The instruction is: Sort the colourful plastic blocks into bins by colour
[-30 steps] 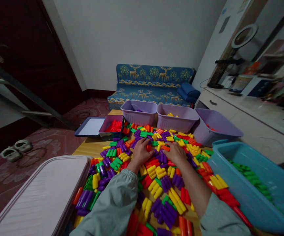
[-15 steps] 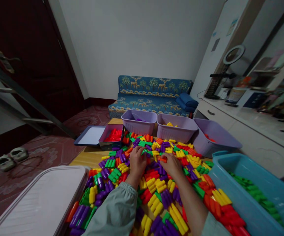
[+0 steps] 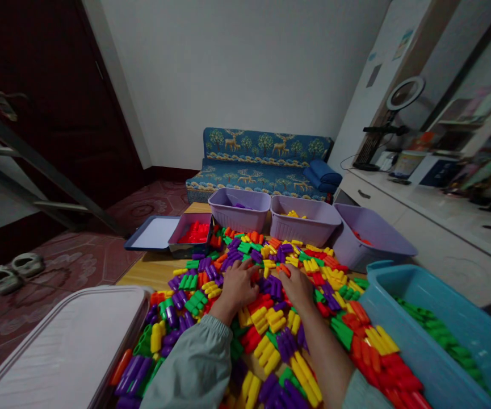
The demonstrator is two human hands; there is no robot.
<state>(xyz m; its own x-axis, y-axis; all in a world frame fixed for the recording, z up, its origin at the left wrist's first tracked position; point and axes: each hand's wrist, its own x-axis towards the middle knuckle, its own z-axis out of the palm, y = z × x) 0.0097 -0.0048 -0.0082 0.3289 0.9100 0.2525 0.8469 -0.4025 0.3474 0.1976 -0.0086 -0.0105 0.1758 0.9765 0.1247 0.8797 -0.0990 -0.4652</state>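
Observation:
Colourful plastic building blocks [image 3: 266, 358], shaped like joined rounded tubes, lie thickly over the wooden table in red, yellow, green, purple and orange. My left hand [image 3: 239, 285] is over the middle of the spread, thumb and fingers apart. A red block [image 3: 255, 276] shows beneath its fingertips; whether they touch it I cannot tell. Just to the right, my right hand [image 3: 298, 288] pinches a small orange block [image 3: 285, 270] between thumb and fingers. Purple blocks [image 3: 273, 287] lie between the two hands.
Lilac bins [image 3: 240, 218] line the far edge, with a metal box [image 3: 191, 248] of red blocks to their left. A turquoise bin [image 3: 432, 335] with green blocks stands at right, a white lid [image 3: 64, 346] at near left. Behind is a blue patterned sofa [image 3: 249, 170].
The green block at my left fingertips is no longer seen there. My left hand has spread its fingers and shifted slightly nearer me. My right hand keeps the orange block, almost in place.

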